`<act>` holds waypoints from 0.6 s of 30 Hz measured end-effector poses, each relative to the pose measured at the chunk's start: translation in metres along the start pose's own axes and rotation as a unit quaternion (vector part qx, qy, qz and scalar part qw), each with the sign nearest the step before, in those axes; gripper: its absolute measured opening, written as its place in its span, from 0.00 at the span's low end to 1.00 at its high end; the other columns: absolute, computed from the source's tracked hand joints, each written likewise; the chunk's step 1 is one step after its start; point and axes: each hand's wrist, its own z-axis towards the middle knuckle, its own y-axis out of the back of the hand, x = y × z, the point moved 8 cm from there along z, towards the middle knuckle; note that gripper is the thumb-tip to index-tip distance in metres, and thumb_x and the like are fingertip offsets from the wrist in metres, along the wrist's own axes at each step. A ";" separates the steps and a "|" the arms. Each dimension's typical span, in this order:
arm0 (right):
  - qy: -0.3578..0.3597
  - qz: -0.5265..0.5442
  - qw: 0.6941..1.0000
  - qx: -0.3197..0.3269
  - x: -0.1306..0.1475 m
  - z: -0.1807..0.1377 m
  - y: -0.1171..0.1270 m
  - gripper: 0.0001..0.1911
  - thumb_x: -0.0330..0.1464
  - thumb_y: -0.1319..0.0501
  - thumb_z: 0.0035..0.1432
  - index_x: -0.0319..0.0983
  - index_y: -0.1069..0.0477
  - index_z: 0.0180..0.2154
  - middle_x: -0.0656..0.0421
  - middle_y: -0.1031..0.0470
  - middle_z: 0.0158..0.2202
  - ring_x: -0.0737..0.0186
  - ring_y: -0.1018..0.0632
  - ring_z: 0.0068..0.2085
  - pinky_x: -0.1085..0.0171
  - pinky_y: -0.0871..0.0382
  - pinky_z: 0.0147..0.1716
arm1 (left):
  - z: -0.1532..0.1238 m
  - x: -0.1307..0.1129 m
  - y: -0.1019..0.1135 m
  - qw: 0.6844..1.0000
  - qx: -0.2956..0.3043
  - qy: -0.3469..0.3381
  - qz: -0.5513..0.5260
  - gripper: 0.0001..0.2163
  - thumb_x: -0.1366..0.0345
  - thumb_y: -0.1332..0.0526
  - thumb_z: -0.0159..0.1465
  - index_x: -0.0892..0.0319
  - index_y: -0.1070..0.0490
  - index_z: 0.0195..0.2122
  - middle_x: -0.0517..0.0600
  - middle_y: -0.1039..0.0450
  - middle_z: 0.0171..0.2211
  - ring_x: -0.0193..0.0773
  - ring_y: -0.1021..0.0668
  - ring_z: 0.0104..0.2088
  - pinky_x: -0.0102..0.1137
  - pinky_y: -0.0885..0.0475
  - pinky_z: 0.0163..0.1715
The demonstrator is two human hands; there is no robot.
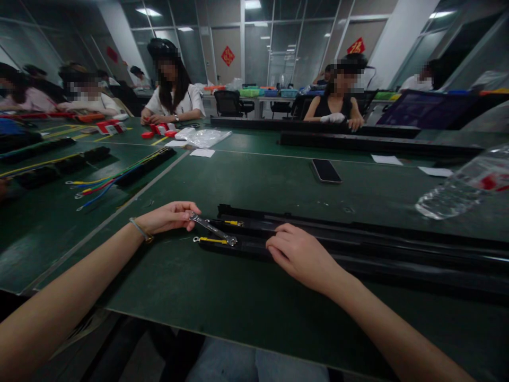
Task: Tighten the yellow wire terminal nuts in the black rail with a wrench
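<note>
My left hand [175, 216] pinches one end of a silver combination wrench [212, 229]. The wrench's ring end lies over a fastener at the left end of a long black channel [342, 239]; whether it is seated cannot be made out. Beside that end is a yellow-sleeved cable lug [210, 241] with its ring sticking out to the left. A second yellow-sleeved lug [233, 223] lies farther back inside the channel. My right hand [296, 252] is closed over the channel's middle, fingers bent together and their tips partly hidden.
A phone [326, 171] lies beyond the channel, and a clear plastic bottle [457, 185] lies at the right. To the left are bundled coloured cables [123, 178] with ring lugs. Across the green table [246, 183], co-workers sit near more black channels [377, 144] and a plastic bag [207, 137].
</note>
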 end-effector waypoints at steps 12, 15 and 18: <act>0.015 0.002 1.000 0.015 0.001 -0.002 -0.001 0.10 0.36 0.47 0.54 0.39 0.31 0.34 0.56 0.28 0.33 0.59 0.34 0.41 0.59 0.38 0.38 | -0.013 0.012 -0.023 0.984 0.151 0.066 0.071 0.14 0.65 0.31 0.45 0.60 0.36 0.28 0.50 0.26 0.22 0.36 0.26 0.22 0.26 0.34 0.21; 0.017 0.003 1.000 0.016 0.002 -0.001 -0.001 0.10 0.36 0.47 0.54 0.39 0.31 0.34 0.57 0.28 0.32 0.59 0.34 0.41 0.59 0.38 0.39 | -0.012 0.012 -0.023 0.984 0.152 0.062 0.074 0.14 0.65 0.31 0.45 0.60 0.36 0.28 0.50 0.26 0.22 0.36 0.26 0.22 0.26 0.34 0.22; 0.019 0.002 1.000 0.016 0.001 -0.002 -0.001 0.10 0.36 0.47 0.54 0.39 0.31 0.34 0.57 0.28 0.32 0.59 0.34 0.42 0.59 0.38 0.39 | -0.007 0.008 -0.020 0.988 0.141 0.034 0.061 0.13 0.64 0.32 0.46 0.61 0.35 0.28 0.49 0.26 0.21 0.35 0.26 0.22 0.26 0.34 0.23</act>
